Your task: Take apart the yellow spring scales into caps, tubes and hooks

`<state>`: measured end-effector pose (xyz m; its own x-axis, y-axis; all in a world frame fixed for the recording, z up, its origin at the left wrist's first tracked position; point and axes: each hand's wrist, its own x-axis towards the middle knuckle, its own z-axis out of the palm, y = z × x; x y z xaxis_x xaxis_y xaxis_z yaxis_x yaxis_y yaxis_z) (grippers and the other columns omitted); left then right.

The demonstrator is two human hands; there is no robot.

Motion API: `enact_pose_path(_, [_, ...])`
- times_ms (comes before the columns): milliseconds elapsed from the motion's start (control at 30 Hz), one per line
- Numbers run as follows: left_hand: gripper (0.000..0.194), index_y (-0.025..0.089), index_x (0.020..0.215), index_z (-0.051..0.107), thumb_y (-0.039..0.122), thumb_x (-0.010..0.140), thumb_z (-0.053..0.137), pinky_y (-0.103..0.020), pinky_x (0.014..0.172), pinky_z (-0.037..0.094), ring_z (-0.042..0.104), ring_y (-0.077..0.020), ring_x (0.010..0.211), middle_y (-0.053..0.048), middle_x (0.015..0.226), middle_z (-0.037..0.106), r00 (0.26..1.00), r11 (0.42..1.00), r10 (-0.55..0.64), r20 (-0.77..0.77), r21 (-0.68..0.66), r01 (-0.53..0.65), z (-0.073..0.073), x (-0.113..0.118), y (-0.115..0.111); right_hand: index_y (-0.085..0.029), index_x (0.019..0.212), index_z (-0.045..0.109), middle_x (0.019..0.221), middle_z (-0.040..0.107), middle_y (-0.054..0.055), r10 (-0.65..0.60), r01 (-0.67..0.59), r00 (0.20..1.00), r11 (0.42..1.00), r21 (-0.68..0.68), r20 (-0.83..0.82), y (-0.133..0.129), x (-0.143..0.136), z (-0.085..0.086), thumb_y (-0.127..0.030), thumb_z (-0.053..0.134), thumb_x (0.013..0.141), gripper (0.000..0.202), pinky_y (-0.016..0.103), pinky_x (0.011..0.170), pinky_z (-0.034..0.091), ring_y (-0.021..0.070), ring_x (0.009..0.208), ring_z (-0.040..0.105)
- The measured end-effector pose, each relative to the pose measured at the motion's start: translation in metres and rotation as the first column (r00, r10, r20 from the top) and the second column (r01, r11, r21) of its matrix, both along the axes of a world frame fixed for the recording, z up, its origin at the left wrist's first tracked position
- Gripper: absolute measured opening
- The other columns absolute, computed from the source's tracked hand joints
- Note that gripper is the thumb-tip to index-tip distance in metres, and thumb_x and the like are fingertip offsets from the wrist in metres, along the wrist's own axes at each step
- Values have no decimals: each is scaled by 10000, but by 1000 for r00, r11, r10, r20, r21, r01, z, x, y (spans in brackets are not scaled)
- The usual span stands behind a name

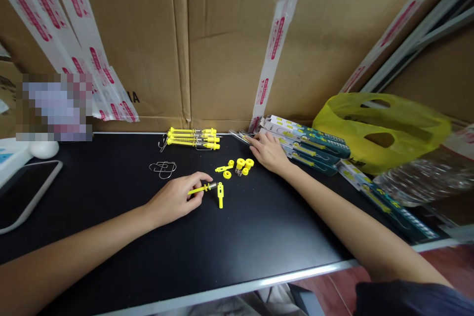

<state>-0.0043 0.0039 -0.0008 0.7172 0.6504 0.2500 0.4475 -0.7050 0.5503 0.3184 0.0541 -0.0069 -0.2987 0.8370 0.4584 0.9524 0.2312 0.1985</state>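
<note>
My left hand (177,194) is closed around a thin yellow rod with a metal end (200,189), held low over the black table. Right of its tip lies a yellow slotted piece (220,195). My right hand (269,152) reaches to the back of the table, its fingertips at some thin metal parts (240,136) beside the boxes; whether it grips one is too small to tell. Between the hands lie several yellow caps and rings (249,163) and small springs (239,172). Several assembled yellow tools (193,139) are lined up at the back. Bent wire hooks (163,169) lie left of centre.
Printed boxes (314,140) and a yellow plastic bag (381,128) stand at the right, with another box (387,200) nearer the edge. A phone (27,192) and a white device (15,155) lie at the left. Taped cardboard (225,44) borders the back.
</note>
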Motion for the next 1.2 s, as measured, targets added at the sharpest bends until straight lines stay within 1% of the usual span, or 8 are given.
enact_pose_path(133, [305,243,1136,530,227,837,469,-234,726,480,586,-127,770,1,915,612,999,999,-15,41,-33,17,-1,0,0,-208,1191,577,1086,560,106,13,10,981,993,117,-196,-12,0,14,-340,357,945,355,413,835,353,281,1005,458])
enact_pose_path(267, [315,249,1161,514,235,849,479,-236,729,479,579,-119,737,16,844,593,998,999,-6,56,-34,8,-1,-1,-1,-200,992,618,970,591,86,234,-133,856,961,240,-461,-39,-25,30,-301,300,956,336,392,858,377,241,956,504])
enact_pose_path(367, [329,252,1189,488,222,861,465,-228,720,467,572,-111,723,26,815,570,998,1000,-16,65,-15,17,-1,-2,-1,-201,971,585,924,587,76,357,-355,719,926,127,-596,-65,-60,29,-297,322,957,281,349,811,414,210,885,538])
enact_pose_path(467, [316,249,1180,486,211,868,454,-215,709,455,571,-105,731,26,831,565,996,999,-37,81,-2,37,-2,-3,-2,-209,1126,514,932,574,56,316,-516,668,849,-114,-674,-85,-91,17,-317,443,924,240,292,696,431,167,761,529])
enact_pose_path(600, [305,256,1170,490,211,870,467,-193,645,422,552,-93,689,39,819,569,995,999,-50,86,-14,51,-2,-3,-2,-206,1079,511,768,548,-2,252,-574,642,784,-236,-724,-90,-104,-1,-343,565,862,262,251,605,404,128,625,469])
enact_pose_path(767, [281,254,1156,506,240,876,482,-191,607,405,515,-79,628,43,807,565,993,995,-45,108,-86,55,-1,-3,-1,-179,914,546,754,564,10,204,-614,552,756,-229,-808,-84,-99,-5,-327,471,920,166,232,584,402,121,631,489])
enact_pose_path(1033, [238,253,1120,540,315,904,460,-190,601,421,519,-78,628,45,782,570,990,983,-65,121,-161,84,0,-3,-1,-168,1077,577,888,627,64,453,-610,677,786,-99,-580,-88,-99,-3,-238,450,934,203,298,763,445,170,815,555])
enact_pose_path(1200, [260,237,1111,519,370,891,485,-256,680,439,576,-139,728,24,807,604,999,992,27,-46,127,-21,6,-2,-13,-140,1110,562,815,604,66,519,-541,806,841,1,-284,-93,-100,-3,-231,407,953,239,297,694,420,173,740,518])
